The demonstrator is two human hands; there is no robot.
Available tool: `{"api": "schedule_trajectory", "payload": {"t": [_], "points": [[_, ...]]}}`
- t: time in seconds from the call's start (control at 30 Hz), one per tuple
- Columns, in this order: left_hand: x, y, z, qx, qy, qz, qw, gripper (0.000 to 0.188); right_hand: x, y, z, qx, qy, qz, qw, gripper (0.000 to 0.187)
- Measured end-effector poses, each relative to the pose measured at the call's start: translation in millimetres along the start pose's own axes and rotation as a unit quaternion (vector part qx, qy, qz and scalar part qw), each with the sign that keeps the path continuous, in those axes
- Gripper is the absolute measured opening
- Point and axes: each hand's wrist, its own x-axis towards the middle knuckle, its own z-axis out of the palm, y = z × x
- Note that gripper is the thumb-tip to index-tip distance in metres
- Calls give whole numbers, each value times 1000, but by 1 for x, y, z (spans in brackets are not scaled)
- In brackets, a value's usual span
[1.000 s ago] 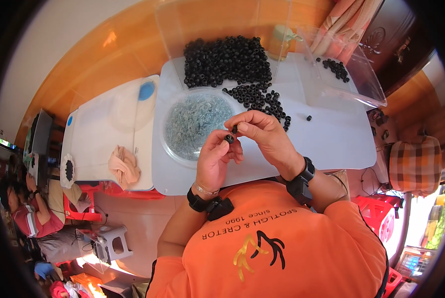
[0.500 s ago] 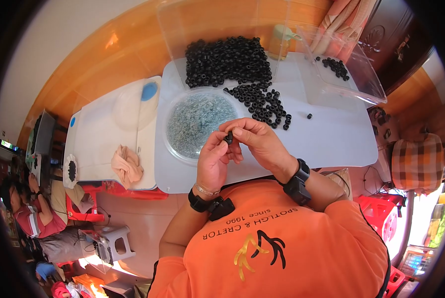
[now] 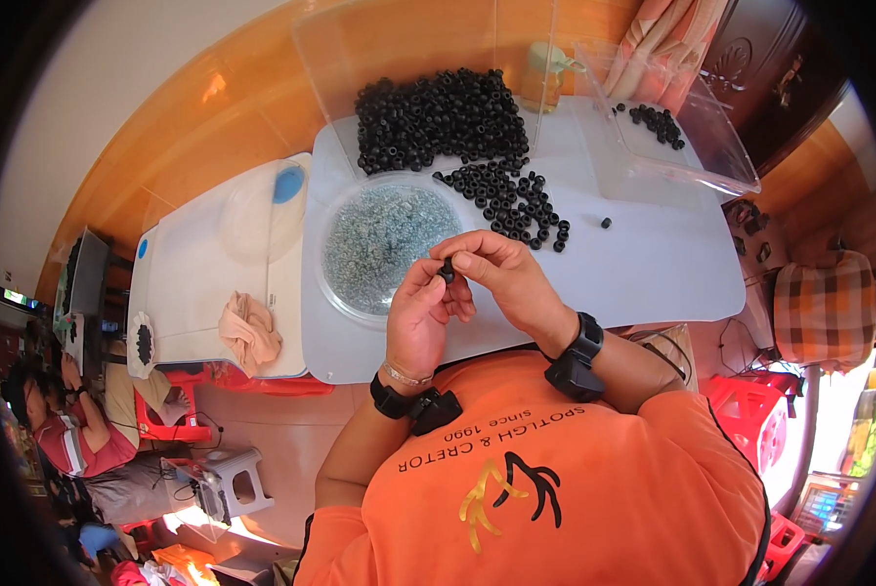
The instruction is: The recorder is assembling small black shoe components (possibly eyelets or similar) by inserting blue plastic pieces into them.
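Observation:
Between my hands, over the near edge of the table, is a small black ring-shaped piece (image 3: 447,271). My left hand (image 3: 422,303) pinches it between thumb and fingers. The thumb and forefinger of my right hand (image 3: 506,276) close on its upper side. Just beyond my left hand lies a round clear dish (image 3: 326,283) filled with tiny pale blue-green glassy beads (image 3: 384,239). A loose spread of black ring-shaped pieces (image 3: 511,203) lies past my right hand. Behind it a large heap of the same pieces (image 3: 438,122) fills a clear box (image 3: 325,73).
At the far right a tilted clear box (image 3: 711,166) holds several black pieces. One stray piece (image 3: 606,223) lies on the white table (image 3: 653,283). On the left table are a peach cloth (image 3: 249,332) and a small dish (image 3: 141,344). Another person (image 3: 76,430) sits at far left.
My hands stay pinched on the black piece, with only a slight shift of the fingers. The whole view has tilted a little.

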Motion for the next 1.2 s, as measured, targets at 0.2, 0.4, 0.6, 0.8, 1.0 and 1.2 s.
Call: {"api": "schedule_trajectory", "payload": {"t": [0.2, 0.4, 0.6, 0.8, 1.0, 1.2], "points": [[1, -4, 3, -27, 23, -27, 999, 23, -5, 15, 1, -140, 66, -72, 985, 18], [0, -5, 5, -67, 65, -48, 994, 23, -11, 17, -1, -344, 61, -209, 914, 27], [-1, -2, 8, -61, 53, -39, 996, 23, -13, 15, -1, -394, 52, -233, 888, 31], [-3, 1, 12, 56, 50, -2, 997, 25, -14, 15, -4, -265, 59, -184, 945, 21], [-4, 1, 11, 104, 51, -6, 993, 23, -13, 13, -8, -144, 42, -104, 983, 19], [-4, 1, 10, 75, 51, -21, 996, 23, -14, 14, -8, -73, 31, -58, 995, 21]]}}
